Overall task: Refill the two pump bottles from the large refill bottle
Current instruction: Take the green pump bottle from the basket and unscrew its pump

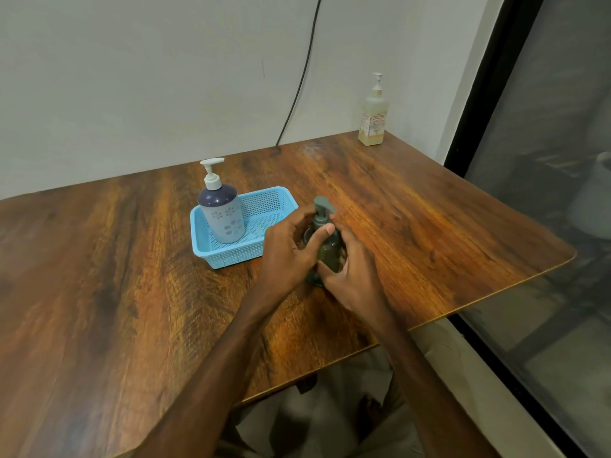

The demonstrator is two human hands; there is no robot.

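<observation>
A dark green pump bottle (327, 247) stands on the wooden table (429, 226), just right of a blue basket (228, 256). My left hand (291, 256) grips its upper part, thumb by the pump collar. My right hand (350, 279) wraps round the lower body. A second pump bottle (222, 214), grey with a dark blue shoulder and a white pump, stands upright in the basket's left half. A tall clear bottle (373, 117) of pale yellowish liquid with a white pump stands at the table's far right corner.
A black cable (297, 94) runs down the wall behind the table. A dark-framed glass panel (529, 160) borders the right side. The table's front right edge is close to my lap.
</observation>
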